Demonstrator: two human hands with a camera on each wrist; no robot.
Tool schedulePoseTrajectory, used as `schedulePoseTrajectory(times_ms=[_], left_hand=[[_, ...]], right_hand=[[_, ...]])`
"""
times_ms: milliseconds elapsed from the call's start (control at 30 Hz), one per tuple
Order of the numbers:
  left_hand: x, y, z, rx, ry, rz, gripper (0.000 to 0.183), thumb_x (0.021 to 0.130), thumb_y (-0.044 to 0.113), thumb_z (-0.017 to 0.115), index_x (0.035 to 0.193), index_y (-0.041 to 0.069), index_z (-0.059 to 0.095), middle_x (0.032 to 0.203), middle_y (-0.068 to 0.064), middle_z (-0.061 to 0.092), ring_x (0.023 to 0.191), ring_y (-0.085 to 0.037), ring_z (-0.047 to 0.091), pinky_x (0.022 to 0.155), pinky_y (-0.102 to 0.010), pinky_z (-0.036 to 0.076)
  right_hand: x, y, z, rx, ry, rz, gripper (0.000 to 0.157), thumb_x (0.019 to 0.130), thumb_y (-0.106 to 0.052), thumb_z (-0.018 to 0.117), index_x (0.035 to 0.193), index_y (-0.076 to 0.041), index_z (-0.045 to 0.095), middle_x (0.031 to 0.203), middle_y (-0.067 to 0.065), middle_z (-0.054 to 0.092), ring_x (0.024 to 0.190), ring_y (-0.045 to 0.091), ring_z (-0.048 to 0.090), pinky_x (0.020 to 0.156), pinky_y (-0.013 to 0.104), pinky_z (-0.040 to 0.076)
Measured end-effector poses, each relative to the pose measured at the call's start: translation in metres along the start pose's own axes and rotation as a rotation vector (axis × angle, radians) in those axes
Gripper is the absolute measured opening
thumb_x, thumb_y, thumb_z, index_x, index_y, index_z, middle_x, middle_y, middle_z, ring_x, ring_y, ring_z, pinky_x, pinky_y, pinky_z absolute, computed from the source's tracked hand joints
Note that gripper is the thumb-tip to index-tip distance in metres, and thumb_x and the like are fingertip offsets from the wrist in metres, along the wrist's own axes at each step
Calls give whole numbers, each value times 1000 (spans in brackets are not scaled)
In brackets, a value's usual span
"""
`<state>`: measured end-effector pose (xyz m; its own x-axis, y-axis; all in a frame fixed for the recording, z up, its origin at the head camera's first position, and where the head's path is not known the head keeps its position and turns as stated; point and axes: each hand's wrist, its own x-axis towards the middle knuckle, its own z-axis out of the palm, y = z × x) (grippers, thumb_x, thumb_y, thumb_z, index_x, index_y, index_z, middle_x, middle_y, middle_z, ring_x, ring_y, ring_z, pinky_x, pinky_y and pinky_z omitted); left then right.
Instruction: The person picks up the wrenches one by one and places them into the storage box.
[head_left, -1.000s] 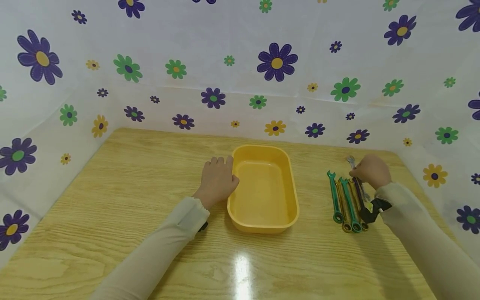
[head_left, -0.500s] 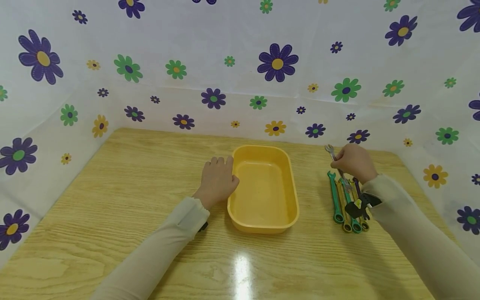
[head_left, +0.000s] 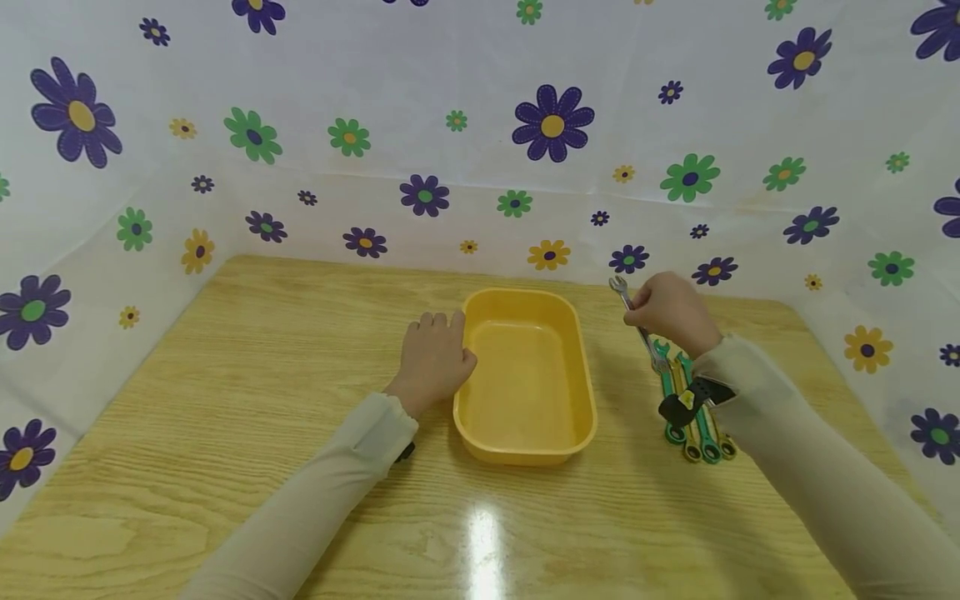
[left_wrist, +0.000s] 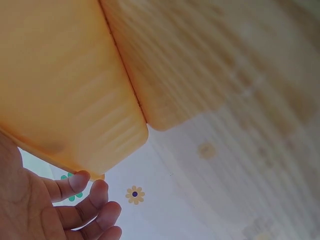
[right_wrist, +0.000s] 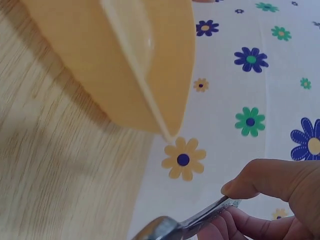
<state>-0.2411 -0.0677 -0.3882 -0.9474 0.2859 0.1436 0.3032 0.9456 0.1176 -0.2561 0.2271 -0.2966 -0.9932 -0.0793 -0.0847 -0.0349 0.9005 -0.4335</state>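
Note:
My right hand [head_left: 671,310] pinches a silver combination wrench [head_left: 646,337] between thumb and fingers, its open end pointing up and away. In the right wrist view the wrench's near end [right_wrist: 162,230] juts from under my thumb. Below it, several green and gold wrenches [head_left: 706,429] lie side by side on the table, partly hidden by my wrist. My left hand [head_left: 433,358] holds the left rim of a yellow plastic basin [head_left: 587,375], thumb over the edge. From the left wrist, the fingers [left_wrist: 92,205] bend loosely outside the rim; the thumb is hidden.
The basin stands near the middle of the wood-grain table [head_left: 300,350], to the left of the wrenches. A white cloth [head_left: 300,83] printed with flowers hangs behind the table and along both sides.
My right hand has lifted the silver wrench from the right side of the pile and carried it left and away, toward the basin. The left hand and basin have stayed put.

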Motion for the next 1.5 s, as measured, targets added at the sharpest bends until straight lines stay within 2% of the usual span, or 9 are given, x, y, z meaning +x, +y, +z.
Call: schedulePoseTrajectory(times_ms=[333,567,733,900,1033,1133,1233,1400,1500], left_hand=[[0,0,0,1,-22,-10,32,88,25,45,112,3,47,98,-15,55,94,-32,51,85,-44,43],[1,0,1,4,-4,-6,30,88,24,45,109,3,48,95,-15,56,92,-32,51,83,-43,44],[2,-1,2,7,9,1,29,88,24,45,108,3,48,94,-15,56,91,-32,52,82,-43,45],[2,-1,2,3,9,-2,29,88,24,46,108,3,49,94,-15,56,90,-32,52,81,-43,45],[2,-1,3,6,9,1,30,87,24,46,108,3,49,93,-15,56,90,-31,52,81,-43,45],[3,0,4,17,5,-2,31,87,26,46,109,4,48,94,-14,56,91,-31,52,82,-43,45],[4,0,4,24,1,-7,32,88,27,46,110,4,48,97,-15,57,94,-32,53,84,-44,45],[3,0,4,22,7,-9,32,88,27,48,110,4,49,97,-16,57,95,-33,54,85,-44,46],[3,0,5,17,26,0,29,87,25,49,106,3,49,94,-16,57,93,-33,54,82,-44,46]], right_hand=[[5,-36,11,55,-7,-26,13,79,-9,64,78,4,65,80,15,66,61,14,58,59,23,47],[13,-59,24,67,-25,-40,12,79,-9,66,72,1,65,68,8,62,57,14,54,58,23,49],[16,-73,35,107,-73,-44,14,80,-8,67,75,5,66,72,10,65,61,16,61,68,30,56],[20,-85,46,140,-124,-29,15,79,-7,67,73,6,66,72,11,67,61,17,64,72,35,56],[23,-93,52,124,-134,-26,22,78,-7,68,59,0,61,58,6,62,58,18,65,72,35,56],[26,-98,56,108,-138,-24,34,79,-8,67,48,-6,51,45,0,50,58,20,68,69,34,56],[30,-103,60,98,-144,-3,42,79,-9,67,44,-9,44,39,-2,41,63,22,70,67,33,56],[37,-112,72,112,-159,35,42,79,-9,67,46,-11,41,41,-2,43,72,27,71,67,34,56],[39,-115,81,142,-161,50,37,79,-9,67,50,-10,44,45,0,48,74,29,71,71,36,56]])
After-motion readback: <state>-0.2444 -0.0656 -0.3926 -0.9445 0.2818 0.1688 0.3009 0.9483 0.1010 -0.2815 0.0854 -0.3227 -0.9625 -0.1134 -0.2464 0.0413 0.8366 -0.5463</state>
